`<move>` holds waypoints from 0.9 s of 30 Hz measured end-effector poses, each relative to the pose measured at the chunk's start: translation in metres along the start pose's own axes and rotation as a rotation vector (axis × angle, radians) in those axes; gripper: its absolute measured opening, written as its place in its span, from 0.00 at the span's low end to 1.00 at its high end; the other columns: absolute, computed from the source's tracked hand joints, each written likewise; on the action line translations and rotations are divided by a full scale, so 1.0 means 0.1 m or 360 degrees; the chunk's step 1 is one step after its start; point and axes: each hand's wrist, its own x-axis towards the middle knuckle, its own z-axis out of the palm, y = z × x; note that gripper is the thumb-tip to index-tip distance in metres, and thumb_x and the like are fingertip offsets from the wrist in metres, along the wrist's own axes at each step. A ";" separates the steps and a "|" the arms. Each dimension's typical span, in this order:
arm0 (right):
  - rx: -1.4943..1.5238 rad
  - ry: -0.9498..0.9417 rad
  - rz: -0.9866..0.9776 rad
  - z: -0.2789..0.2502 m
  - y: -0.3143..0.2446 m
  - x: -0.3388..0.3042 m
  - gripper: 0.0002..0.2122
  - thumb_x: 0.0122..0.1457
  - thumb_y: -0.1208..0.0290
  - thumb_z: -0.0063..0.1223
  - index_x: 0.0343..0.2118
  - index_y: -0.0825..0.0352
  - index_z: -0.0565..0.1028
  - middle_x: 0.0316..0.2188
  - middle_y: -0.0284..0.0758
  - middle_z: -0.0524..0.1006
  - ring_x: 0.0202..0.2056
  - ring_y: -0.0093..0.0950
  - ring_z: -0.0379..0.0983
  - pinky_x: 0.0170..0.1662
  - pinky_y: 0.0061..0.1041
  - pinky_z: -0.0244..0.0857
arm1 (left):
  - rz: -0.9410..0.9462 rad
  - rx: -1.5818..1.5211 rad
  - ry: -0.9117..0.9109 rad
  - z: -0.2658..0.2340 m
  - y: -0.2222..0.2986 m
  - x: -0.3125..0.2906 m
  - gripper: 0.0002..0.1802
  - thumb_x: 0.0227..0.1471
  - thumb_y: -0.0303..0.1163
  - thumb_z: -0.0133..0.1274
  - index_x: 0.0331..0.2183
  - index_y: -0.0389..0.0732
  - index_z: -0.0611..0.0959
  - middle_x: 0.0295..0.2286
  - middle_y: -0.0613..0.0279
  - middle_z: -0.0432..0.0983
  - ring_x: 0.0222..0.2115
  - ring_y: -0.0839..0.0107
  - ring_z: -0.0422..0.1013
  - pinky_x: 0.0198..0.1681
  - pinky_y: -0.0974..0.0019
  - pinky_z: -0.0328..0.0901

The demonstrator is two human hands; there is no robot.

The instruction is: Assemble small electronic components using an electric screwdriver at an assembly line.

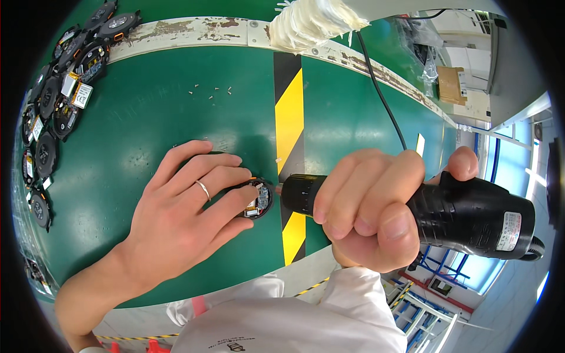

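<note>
In my right hand (371, 206) is a black electric screwdriver (471, 217), my fingers wrapped round its front part. It lies nearly level, its tip pointing left. My left hand (188, 212) rests low over the green table, with thumb and forefinger on a small round black device casing (268, 203). Inside the open casing a circuit board (262, 194) shows; my fingers hide its left part. The screwdriver's tip is just right of the casing's rim; whether they touch I cannot tell. A ring is on one left finger.
Several loose small screws (213, 91) lie on the green table (176, 117) beyond my left hand. Similar round casings (47, 153) are piled along the left edge. Yellow-black tape (289, 112) crosses the table. A black cable (376, 82) hangs behind my right hand; a cardboard box (450, 85) stands far right.
</note>
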 end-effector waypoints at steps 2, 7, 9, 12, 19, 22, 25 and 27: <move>-0.0007 -0.0038 -0.0001 -0.01 0.01 0.01 0.26 0.63 0.78 0.49 0.62 0.60 0.54 0.23 0.33 0.69 0.14 0.26 0.64 0.17 0.29 0.67 | -0.0015 -0.0007 0.0025 0.01 0.00 0.00 0.19 0.43 0.38 0.69 0.38 0.43 0.83 0.42 0.63 0.80 0.48 0.60 0.74 0.57 0.47 0.66; 0.0070 -0.0110 -0.0037 -0.03 0.03 -0.01 0.26 0.64 0.78 0.48 0.62 0.60 0.53 0.23 0.33 0.68 0.14 0.26 0.64 0.17 0.29 0.67 | -0.0032 -0.0004 -0.0008 -0.01 -0.01 0.00 0.19 0.44 0.39 0.69 0.38 0.42 0.83 0.42 0.63 0.80 0.49 0.61 0.74 0.58 0.47 0.65; -0.0022 0.0106 0.0013 0.04 -0.02 -0.02 0.26 0.64 0.78 0.47 0.63 0.60 0.52 0.24 0.33 0.68 0.14 0.26 0.63 0.17 0.29 0.67 | -0.0029 -0.0009 -0.0016 -0.02 0.00 0.01 0.19 0.44 0.39 0.69 0.38 0.43 0.83 0.42 0.63 0.80 0.49 0.61 0.74 0.58 0.47 0.65; -0.0037 0.0077 -0.0009 0.03 0.01 -0.02 0.26 0.65 0.78 0.45 0.63 0.60 0.52 0.23 0.33 0.67 0.13 0.26 0.62 0.17 0.29 0.67 | -0.0031 -0.0003 -0.0046 -0.03 0.01 0.01 0.19 0.44 0.40 0.69 0.38 0.43 0.83 0.42 0.63 0.80 0.49 0.61 0.74 0.58 0.47 0.65; -0.0082 0.0115 0.0020 0.01 -0.03 -0.02 0.26 0.64 0.77 0.45 0.64 0.59 0.52 0.23 0.33 0.67 0.14 0.26 0.62 0.18 0.30 0.67 | -0.0029 0.0037 -0.0064 -0.03 0.03 0.01 0.21 0.43 0.39 0.68 0.41 0.45 0.85 0.42 0.64 0.79 0.49 0.61 0.73 0.58 0.47 0.64; -0.0187 0.0076 0.0065 -0.01 -0.05 -0.01 0.26 0.64 0.77 0.44 0.64 0.60 0.53 0.23 0.33 0.66 0.14 0.26 0.62 0.19 0.30 0.68 | -0.0032 0.0078 -0.0094 -0.04 0.04 0.01 0.23 0.42 0.39 0.68 0.43 0.46 0.86 0.42 0.65 0.78 0.48 0.62 0.72 0.58 0.47 0.64; -0.0164 0.0209 0.0024 0.02 -0.06 0.00 0.25 0.64 0.76 0.43 0.64 0.61 0.53 0.23 0.32 0.65 0.14 0.26 0.62 0.20 0.30 0.68 | -0.0024 0.0120 -0.0099 -0.01 0.06 0.01 0.25 0.41 0.38 0.68 0.45 0.47 0.86 0.41 0.65 0.76 0.48 0.63 0.72 0.58 0.47 0.64; -0.0158 0.0213 0.0024 0.01 -0.06 0.01 0.25 0.64 0.76 0.42 0.64 0.63 0.53 0.22 0.32 0.65 0.14 0.25 0.62 0.19 0.29 0.68 | -0.0025 0.0148 -0.0087 0.00 0.06 0.00 0.26 0.41 0.38 0.68 0.46 0.48 0.86 0.41 0.65 0.75 0.48 0.63 0.71 0.58 0.47 0.64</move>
